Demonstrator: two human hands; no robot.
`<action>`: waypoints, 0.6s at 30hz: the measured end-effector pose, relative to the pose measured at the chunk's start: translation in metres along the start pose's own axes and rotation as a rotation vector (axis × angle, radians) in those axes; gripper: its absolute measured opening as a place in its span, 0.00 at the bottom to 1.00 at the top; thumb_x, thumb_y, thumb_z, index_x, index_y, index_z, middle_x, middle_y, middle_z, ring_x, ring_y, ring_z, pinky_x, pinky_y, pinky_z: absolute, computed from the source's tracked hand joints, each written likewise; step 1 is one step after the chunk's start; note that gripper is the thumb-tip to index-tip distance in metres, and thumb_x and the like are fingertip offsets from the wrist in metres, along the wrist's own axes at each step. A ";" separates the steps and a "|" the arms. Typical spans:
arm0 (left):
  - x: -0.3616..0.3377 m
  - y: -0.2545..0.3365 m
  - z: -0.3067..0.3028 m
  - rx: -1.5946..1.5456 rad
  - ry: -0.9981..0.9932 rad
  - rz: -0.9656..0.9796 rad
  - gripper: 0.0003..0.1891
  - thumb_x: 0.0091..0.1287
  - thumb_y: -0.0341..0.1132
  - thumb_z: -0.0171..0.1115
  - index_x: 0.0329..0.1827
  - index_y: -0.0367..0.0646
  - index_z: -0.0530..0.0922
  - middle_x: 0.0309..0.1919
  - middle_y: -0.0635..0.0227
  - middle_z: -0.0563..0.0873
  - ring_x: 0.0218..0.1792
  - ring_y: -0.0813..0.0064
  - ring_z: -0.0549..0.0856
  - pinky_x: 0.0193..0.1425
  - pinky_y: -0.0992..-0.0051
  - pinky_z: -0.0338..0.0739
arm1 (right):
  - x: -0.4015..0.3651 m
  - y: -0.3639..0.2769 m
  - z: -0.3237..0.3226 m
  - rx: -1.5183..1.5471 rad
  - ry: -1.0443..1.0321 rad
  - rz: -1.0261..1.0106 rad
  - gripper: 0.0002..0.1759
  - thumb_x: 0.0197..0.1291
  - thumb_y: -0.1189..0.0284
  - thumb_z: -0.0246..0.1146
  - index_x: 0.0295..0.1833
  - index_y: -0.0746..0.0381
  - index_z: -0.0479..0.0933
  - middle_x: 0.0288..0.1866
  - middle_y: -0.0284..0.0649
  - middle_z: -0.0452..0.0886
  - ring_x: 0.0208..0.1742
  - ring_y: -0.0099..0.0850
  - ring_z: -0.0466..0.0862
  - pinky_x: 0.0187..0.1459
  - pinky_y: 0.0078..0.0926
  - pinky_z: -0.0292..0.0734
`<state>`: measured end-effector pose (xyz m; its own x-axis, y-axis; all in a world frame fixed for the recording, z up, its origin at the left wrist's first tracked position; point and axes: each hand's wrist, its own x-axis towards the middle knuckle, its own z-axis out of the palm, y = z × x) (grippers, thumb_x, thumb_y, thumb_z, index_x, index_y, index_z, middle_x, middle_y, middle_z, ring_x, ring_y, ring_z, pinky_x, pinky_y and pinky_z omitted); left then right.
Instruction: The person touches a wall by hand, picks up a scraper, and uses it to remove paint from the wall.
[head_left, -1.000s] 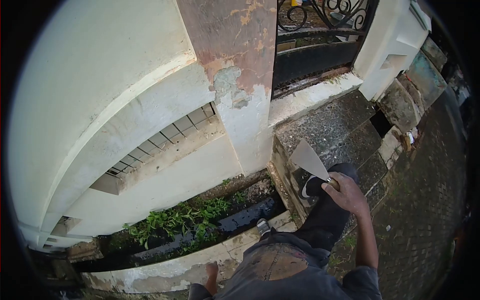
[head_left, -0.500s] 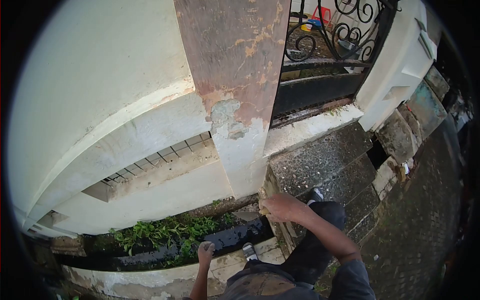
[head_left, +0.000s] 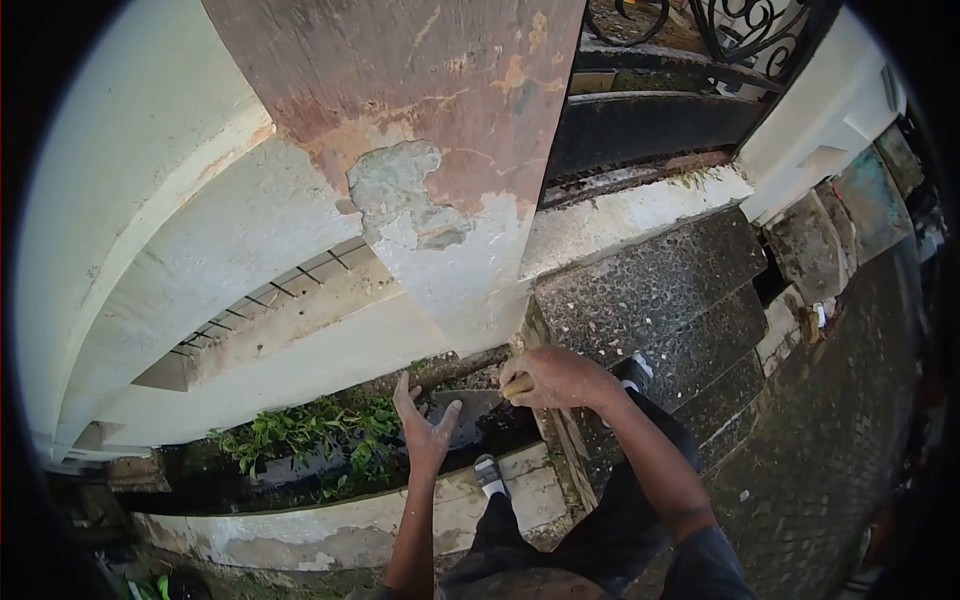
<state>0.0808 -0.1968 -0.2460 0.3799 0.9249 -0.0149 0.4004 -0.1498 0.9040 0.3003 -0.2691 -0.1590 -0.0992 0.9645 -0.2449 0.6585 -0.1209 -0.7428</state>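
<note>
**Right hand**: just below frame centre, at 6 o'clock of the pillar's foot. It is closed in a fist round the handle of the scraper, knuckles up, with a yellowish end of the handle showing at the thumb side. The full-fist hold probably suits a tool that is pushed flat against a surface, since it keeps the wrist in line behind the blade.

**Scraper**: a broad grey blade that sticks out of the fist toward 9 o'clock, low over the drain. The blade lies entirely outside the grip; only the handle is enclosed.

**Left hand**: at 8 o'clock of the right hand, palm turned away from the camera, fingers spread wide and holding nothing. Its thumb lies against or just in front of the blade's edge; contact cannot be told. The forearm rises from 6 o'clock.

**Pillar**: at 12 o'clock of both hands. It carries reddish-brown paint above and white below, with a bare grey patch where the coating has flaked off.

**Wall**: white, at 10 o'clock, with a recessed grille.

**Drain**: at 9 o'clock of the left hand, dark, wet and full of green weeds. A pale kerb borders it on the near side.

**Steps**: speckled dark stone at 2 o'clock of the right hand, leading up to an iron gate.

**Shoes**: one on the kerb under the hands, the other on a step. The split stance probably lets the body straddle the drain.
</note>
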 end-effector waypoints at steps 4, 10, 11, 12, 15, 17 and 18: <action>0.023 -0.016 0.037 -0.641 -0.091 -0.349 0.36 0.55 0.33 0.65 0.64 0.37 0.54 0.55 0.56 0.68 0.53 0.65 0.73 0.51 0.68 0.72 | 0.001 0.018 -0.016 0.080 0.076 0.113 0.17 0.47 0.68 0.64 0.42 0.65 0.76 0.36 0.46 0.80 0.38 0.40 0.81 0.40 0.30 0.75; 0.051 -0.020 0.084 -1.084 -0.179 -0.560 0.12 0.60 0.33 0.59 0.46 0.43 0.71 0.34 0.71 0.81 0.35 0.80 0.81 0.42 0.79 0.76 | 0.003 0.045 -0.013 0.256 0.261 0.175 0.15 0.47 0.70 0.65 0.41 0.66 0.76 0.34 0.47 0.80 0.36 0.40 0.81 0.40 0.32 0.75; 0.054 -0.019 0.092 -1.103 -0.152 -0.550 0.06 0.62 0.35 0.57 0.39 0.46 0.74 0.30 0.73 0.81 0.31 0.81 0.81 0.39 0.79 0.76 | 0.002 0.049 -0.016 0.203 0.246 0.197 0.15 0.48 0.70 0.64 0.42 0.65 0.75 0.35 0.48 0.80 0.37 0.41 0.81 0.40 0.32 0.74; 0.056 -0.019 0.099 -1.120 -0.150 -0.565 0.06 0.62 0.36 0.57 0.39 0.46 0.74 0.30 0.73 0.81 0.31 0.81 0.81 0.39 0.79 0.76 | -0.001 0.054 -0.019 0.180 0.238 0.213 0.15 0.49 0.69 0.63 0.42 0.65 0.75 0.34 0.48 0.79 0.36 0.42 0.81 0.39 0.33 0.74; 0.060 -0.012 0.114 -1.128 -0.121 -0.602 0.08 0.64 0.38 0.54 0.41 0.44 0.74 0.29 0.73 0.81 0.30 0.81 0.81 0.37 0.78 0.75 | -0.006 0.067 -0.028 0.087 0.178 0.254 0.15 0.51 0.65 0.61 0.42 0.64 0.75 0.32 0.49 0.79 0.35 0.44 0.80 0.38 0.35 0.73; 0.062 -0.005 0.113 -1.084 -0.144 -0.588 0.09 0.65 0.38 0.53 0.41 0.44 0.74 0.29 0.73 0.81 0.30 0.81 0.81 0.35 0.80 0.75 | -0.006 0.075 -0.032 -0.007 0.073 0.284 0.16 0.52 0.63 0.59 0.41 0.63 0.75 0.30 0.49 0.78 0.34 0.45 0.79 0.37 0.37 0.73; 0.062 -0.003 0.113 -1.062 -0.155 -0.583 0.09 0.65 0.38 0.53 0.42 0.44 0.75 0.28 0.73 0.81 0.30 0.82 0.81 0.34 0.81 0.75 | -0.006 0.077 -0.033 0.002 0.050 0.298 0.16 0.53 0.63 0.59 0.41 0.63 0.75 0.30 0.49 0.78 0.34 0.45 0.79 0.37 0.38 0.73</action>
<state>0.1972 -0.1782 -0.2975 0.4959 0.6958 -0.5196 -0.3087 0.7005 0.6435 0.3760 -0.2761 -0.1939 0.1348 0.8968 -0.4214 0.6518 -0.4006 -0.6439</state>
